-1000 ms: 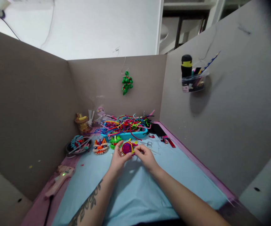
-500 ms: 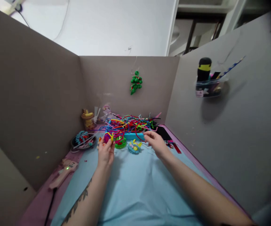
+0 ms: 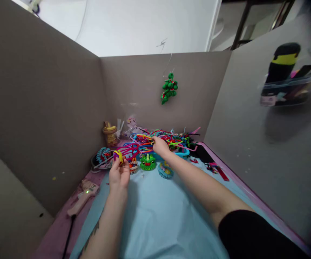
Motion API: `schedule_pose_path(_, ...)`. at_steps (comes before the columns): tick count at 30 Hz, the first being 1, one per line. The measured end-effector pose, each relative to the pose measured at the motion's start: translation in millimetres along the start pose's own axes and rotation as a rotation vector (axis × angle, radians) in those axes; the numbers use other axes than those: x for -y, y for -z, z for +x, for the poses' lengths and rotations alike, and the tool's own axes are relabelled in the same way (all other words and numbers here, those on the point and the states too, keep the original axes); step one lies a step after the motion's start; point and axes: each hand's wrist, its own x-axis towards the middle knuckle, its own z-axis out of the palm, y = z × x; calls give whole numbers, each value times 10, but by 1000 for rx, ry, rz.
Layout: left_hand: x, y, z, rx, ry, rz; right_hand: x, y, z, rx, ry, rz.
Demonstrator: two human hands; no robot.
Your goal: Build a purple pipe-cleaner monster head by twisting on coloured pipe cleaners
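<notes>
My left hand (image 3: 120, 171) is closed in a pinch on a small purple and yellow pipe-cleaner piece (image 3: 118, 156), raised at the left of the blue cloth. My right hand (image 3: 160, 146) reaches into the heap of coloured pipe cleaners (image 3: 171, 138) at the back. Its fingers are drawn together among the strands beside a yellow-orange one; what they grip, if anything, is too small to tell. Below the hands sit a green fuzzy figure (image 3: 148, 163) with a face, a blue fuzzy ring-like piece (image 3: 165, 170) and an orange and white piece (image 3: 133, 165), partly behind my left hand.
A blue tray (image 3: 184, 152) lies under the heap. At left are a dark bowl (image 3: 94, 160) of fuzzy pieces, a lidded jar (image 3: 110, 133) and a pink glue gun (image 3: 83, 201) with its light on. Grey panels enclose three sides; a clear holder (image 3: 285, 91) hangs at right.
My right hand has moved forward and left into the pipe-cleaner heap. My left hand still holds the purple and yellow piece, now turned and slightly farther left. The view has shifted.
</notes>
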Motion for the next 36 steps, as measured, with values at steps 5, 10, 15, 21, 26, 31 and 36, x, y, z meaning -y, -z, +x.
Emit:
schedule_pose_path(5, -35, -27, -51, 3, 56, -42, -76, 57, 7, 60, -12, -127)
schedule_pose_path(10, -50, -22, -39, 11, 69, -67, -115, 452, 16, -15, 51, -64)
schedule_pose_path(15, 13, 11, -17, -2, 67, -52, -61, 959, 93, -144, 54, 339)
schedule_pose_path(21, 101, 63, -13, 119, 32, 17, 167, 1513, 134, -317, 89, 885)
schedule_pose_path(26, 188, 83, -42, 203, 42, 90, 537, 1960, -64, -612, 334, 663)
schedule_pose_path(31, 301, 108, -159, 367, 18, 184, 808, 2040, -825, -725, 661, 181)
schedule_pose_path(36, 487, 135, -450, 568, 157, 353, 581, 1559, -1617, -186, 698, 142)
